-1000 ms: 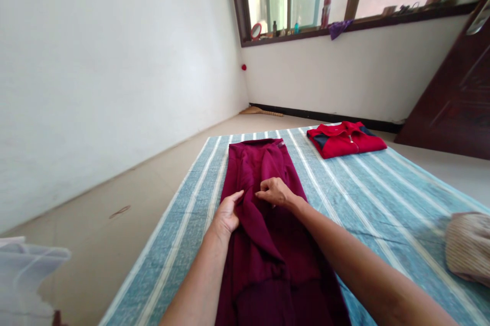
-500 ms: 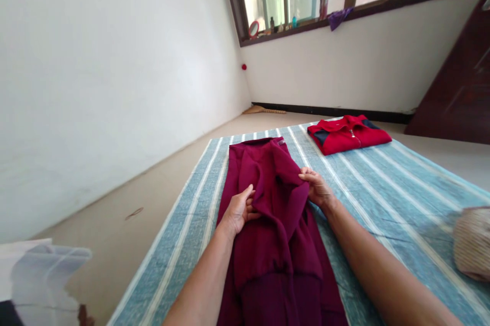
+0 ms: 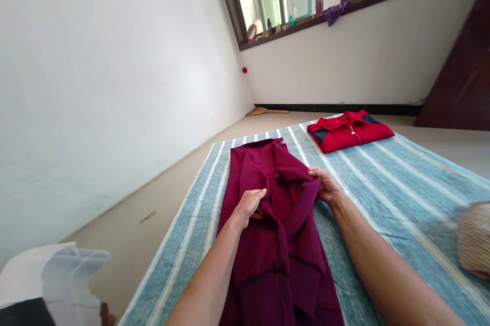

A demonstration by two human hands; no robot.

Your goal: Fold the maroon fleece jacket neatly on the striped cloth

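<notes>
A maroon garment (image 3: 260, 254) lies lengthwise in front of me, with two long cuffed parts laid over its body; whether it is a top or trousers I cannot tell. On its left part, my left hand (image 3: 250, 206) holds a fold, fingers tucked under the cloth and thumb on top. Out at the right edge, my right hand (image 3: 324, 183) pinches the cloth between thumb and fingers, pulling it slightly outward. Both hands are closed on the fabric. The garment's near end runs out of view.
The garment rests on a blue, white-striped sheet (image 3: 184, 234). A folded red jacket (image 3: 350, 132) with dark shoulders lies at the far right. A beige ribbed object (image 3: 474, 239) sits at the right edge. White sheer material (image 3: 72, 280) shows lower left; a broom (image 3: 268, 110) lies by the wall.
Both hands have moved to the right, the right one drawing the cloth's edge outward. The left hand's thumb now reaches further over the fold. The view has shifted slightly.
</notes>
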